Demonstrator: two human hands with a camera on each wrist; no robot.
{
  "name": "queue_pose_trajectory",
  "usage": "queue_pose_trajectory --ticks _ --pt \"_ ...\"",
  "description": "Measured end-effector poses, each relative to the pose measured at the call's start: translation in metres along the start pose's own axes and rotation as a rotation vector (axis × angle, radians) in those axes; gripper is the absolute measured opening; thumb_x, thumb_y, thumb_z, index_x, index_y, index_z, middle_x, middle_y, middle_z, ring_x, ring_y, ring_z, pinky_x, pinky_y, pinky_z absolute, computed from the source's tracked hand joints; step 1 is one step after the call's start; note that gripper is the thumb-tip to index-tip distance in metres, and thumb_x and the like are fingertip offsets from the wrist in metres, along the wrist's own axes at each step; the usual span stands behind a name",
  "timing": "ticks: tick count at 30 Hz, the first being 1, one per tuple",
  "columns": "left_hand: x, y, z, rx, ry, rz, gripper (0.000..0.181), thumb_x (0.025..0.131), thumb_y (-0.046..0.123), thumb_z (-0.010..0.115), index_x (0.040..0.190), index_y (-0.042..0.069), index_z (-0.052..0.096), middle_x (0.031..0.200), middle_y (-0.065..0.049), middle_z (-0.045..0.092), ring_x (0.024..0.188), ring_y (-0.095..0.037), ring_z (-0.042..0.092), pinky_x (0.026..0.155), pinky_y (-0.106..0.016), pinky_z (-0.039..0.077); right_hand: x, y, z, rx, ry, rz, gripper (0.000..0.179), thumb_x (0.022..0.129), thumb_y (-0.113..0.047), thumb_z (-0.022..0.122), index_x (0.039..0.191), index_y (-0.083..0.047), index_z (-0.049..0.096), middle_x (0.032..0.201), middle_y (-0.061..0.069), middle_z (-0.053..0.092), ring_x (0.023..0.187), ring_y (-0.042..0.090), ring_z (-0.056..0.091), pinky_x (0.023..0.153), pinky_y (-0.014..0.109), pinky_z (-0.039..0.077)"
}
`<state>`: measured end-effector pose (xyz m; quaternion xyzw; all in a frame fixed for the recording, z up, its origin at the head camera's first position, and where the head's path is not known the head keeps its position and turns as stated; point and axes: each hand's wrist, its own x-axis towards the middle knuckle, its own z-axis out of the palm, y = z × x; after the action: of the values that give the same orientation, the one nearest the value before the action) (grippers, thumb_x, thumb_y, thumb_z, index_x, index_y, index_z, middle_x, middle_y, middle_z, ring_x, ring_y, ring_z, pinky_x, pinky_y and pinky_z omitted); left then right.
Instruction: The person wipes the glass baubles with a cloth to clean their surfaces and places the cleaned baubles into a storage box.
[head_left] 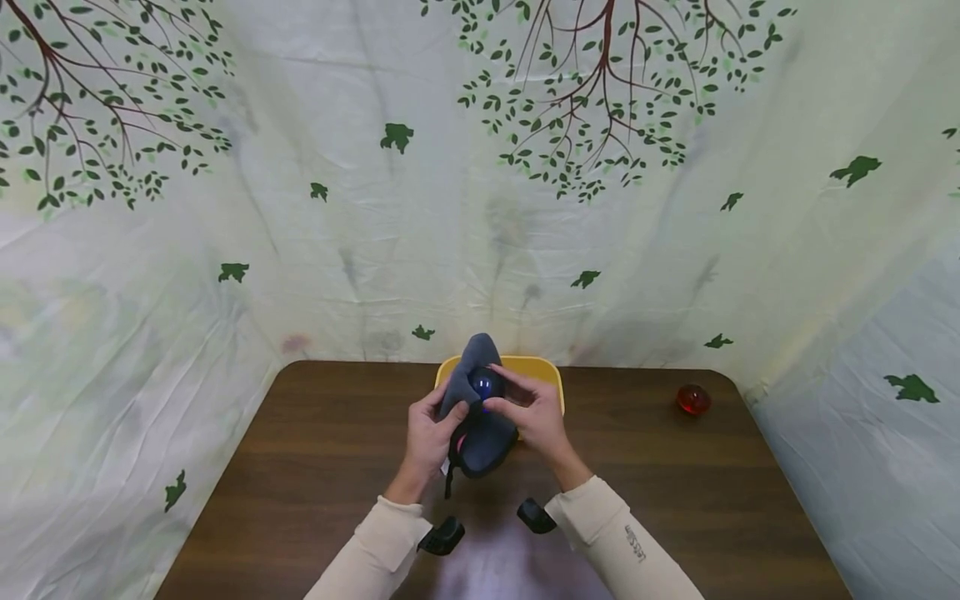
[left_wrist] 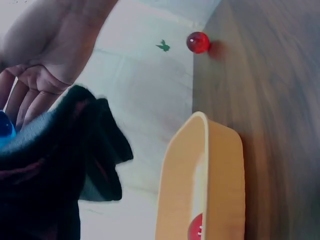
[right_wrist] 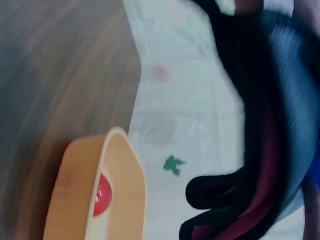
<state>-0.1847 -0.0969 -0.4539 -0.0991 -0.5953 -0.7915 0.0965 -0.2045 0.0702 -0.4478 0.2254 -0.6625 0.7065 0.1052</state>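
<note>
A dark grey-blue fabric piece point(head_left: 487, 447) with a reddish lining and a thin dark cord is held up in front of the yellow bin point(head_left: 537, 364). My left hand point(head_left: 431, 435) grips its left edge, thumb on the near face. A shiny blue ball point(head_left: 486, 383) lies against the cloth. My right hand point(head_left: 538, 417) pinches this ball between thumb and fingers at its right side. In the left wrist view only a sliver of the ball shows. The fabric hides much of the bin in the head view.
A translucent red ball point(head_left: 693, 400) sits near the table's right rear corner. Inside the bin lies a red ball with white marks point(right_wrist: 103, 196). The brown wooden table point(head_left: 337, 467) meets a leaf-printed cloth point(head_left: 480, 250) behind it.
</note>
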Motion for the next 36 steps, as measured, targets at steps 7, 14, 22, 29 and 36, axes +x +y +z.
queue_pose_trajectory --ticks 7,14,22,29,36 --pt "-0.001 -0.002 -0.002 0.177 -0.062 0.171 0.056 0.082 -0.01 0.068 0.134 -0.007 0.049 0.133 -0.026 0.052 0.112 -0.008 0.059 0.094 -0.023 0.048 0.001 -0.005 0.01 0.087 0.131 0.276 0.035 0.088 -0.011 0.071 0.119 0.006 0.065 0.113 0.022 0.067 0.1 0.03 0.067 0.079 0.034 0.056" --pt "0.002 0.002 -0.004 0.246 -0.079 0.223 0.055 0.081 -0.012 0.068 0.134 -0.005 0.052 0.134 -0.022 0.054 0.116 -0.007 0.057 0.097 -0.024 0.045 0.002 -0.01 0.014 0.08 0.153 0.3 0.039 0.088 -0.015 0.072 0.119 0.008 0.064 0.111 0.024 0.067 0.096 0.031 0.068 0.077 0.034 0.056" --pt "0.001 0.01 0.0 0.178 0.005 0.063 0.047 0.087 -0.001 0.067 0.13 -0.01 0.052 0.12 -0.033 0.059 0.093 -0.005 0.064 0.083 -0.022 0.053 -0.002 -0.003 0.006 0.123 0.024 0.026 0.048 0.082 -0.001 0.074 0.125 0.011 0.057 0.123 0.025 0.061 0.111 0.025 0.062 0.09 0.033 0.051" --pt "0.002 0.012 0.002 0.089 -0.018 0.036 0.045 0.088 -0.003 0.065 0.128 -0.017 0.05 0.118 -0.04 0.055 0.092 -0.005 0.063 0.08 -0.021 0.054 -0.002 0.002 -0.002 0.232 -0.081 -0.067 0.065 0.076 -0.014 0.081 0.127 0.015 0.051 0.127 0.008 0.063 0.116 0.022 0.06 0.095 0.034 0.048" --pt "0.001 0.01 0.0 0.176 -0.095 0.155 0.053 0.083 -0.005 0.069 0.133 -0.008 0.051 0.128 -0.028 0.056 0.107 -0.008 0.061 0.089 -0.024 0.051 -0.003 -0.002 0.004 0.184 0.051 0.064 0.051 0.082 -0.009 0.076 0.124 0.012 0.057 0.122 0.024 0.061 0.107 0.019 0.065 0.09 0.033 0.051"
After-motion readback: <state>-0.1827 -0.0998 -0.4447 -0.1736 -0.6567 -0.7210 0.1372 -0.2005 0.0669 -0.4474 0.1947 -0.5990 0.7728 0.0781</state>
